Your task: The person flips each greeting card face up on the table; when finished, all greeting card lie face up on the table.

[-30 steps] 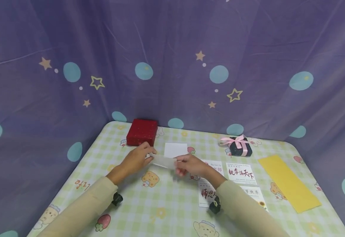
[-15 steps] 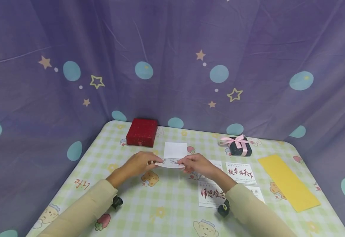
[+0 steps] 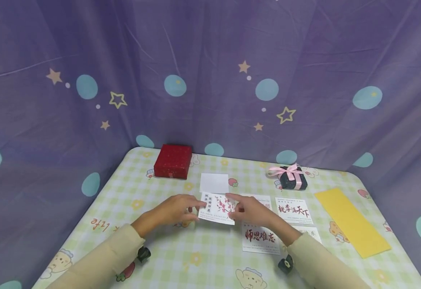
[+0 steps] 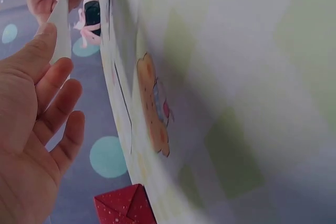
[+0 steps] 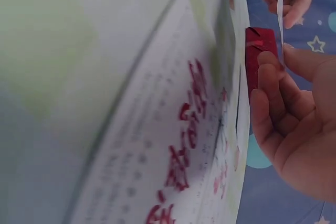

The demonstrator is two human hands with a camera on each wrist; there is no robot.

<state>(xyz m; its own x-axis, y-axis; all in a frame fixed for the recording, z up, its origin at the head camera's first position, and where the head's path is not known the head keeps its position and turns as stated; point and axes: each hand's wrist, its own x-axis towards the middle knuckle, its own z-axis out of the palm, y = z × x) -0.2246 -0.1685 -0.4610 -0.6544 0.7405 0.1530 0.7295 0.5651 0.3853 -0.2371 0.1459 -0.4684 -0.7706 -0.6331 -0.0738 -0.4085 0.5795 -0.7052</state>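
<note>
A white greeting card [image 3: 214,206] with black characters and a red blossom branch is held face up above the table, between both hands. My left hand [image 3: 179,209] pinches its left edge; in the left wrist view the thumb [image 4: 46,40] lies against the card [image 4: 62,30] and the other fingers are loosely bent below. At the opposite edge my right hand [image 3: 250,208] pinches the card between thumb and forefinger, seen edge-on in the right wrist view. Just behind it lies a blank white card [image 3: 214,183] flat on the tablecloth.
Several printed cards, one with red characters [image 3: 260,239], lie under and beside the right forearm. A red box [image 3: 173,161] stands at the back left. At the back right is a dark box with pink ribbon [image 3: 293,179]; a yellow paper strip [image 3: 351,222] lies right.
The held card has tilted from nearly edge-on to showing its printed face. It has shifted slightly right and nearer, and both hands have followed it.
</note>
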